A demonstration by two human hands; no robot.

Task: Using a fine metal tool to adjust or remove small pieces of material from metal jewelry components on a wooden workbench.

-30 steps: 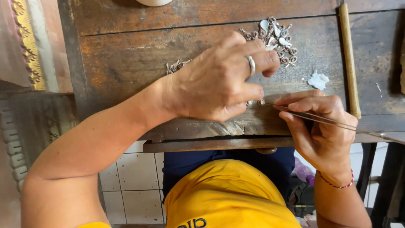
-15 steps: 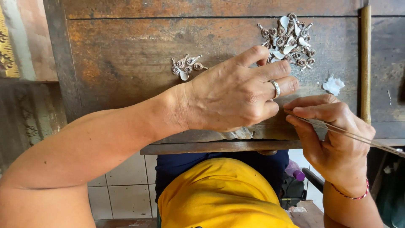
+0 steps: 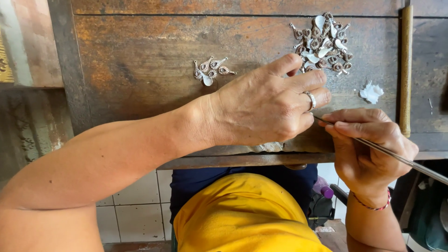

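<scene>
On wooden bench (image 3: 140, 60), right hand (image 3: 368, 144) pinches thin metal tool (image 3: 396, 157); left hand (image 3: 266, 109) curled, contents hidden.

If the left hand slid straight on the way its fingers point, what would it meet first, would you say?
The left hand points up and to the right across the bench. It would likely first meet the big pile of silver pieces, which lies just beyond its fingertips; the depth is hard to judge.

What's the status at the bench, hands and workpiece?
Left hand curled over bench edge, covering the workpiece. Right hand pinching thin metal tool, tip under left fingers. Large pile of silver ornaments beyond the left hand; small cluster clear.
</scene>
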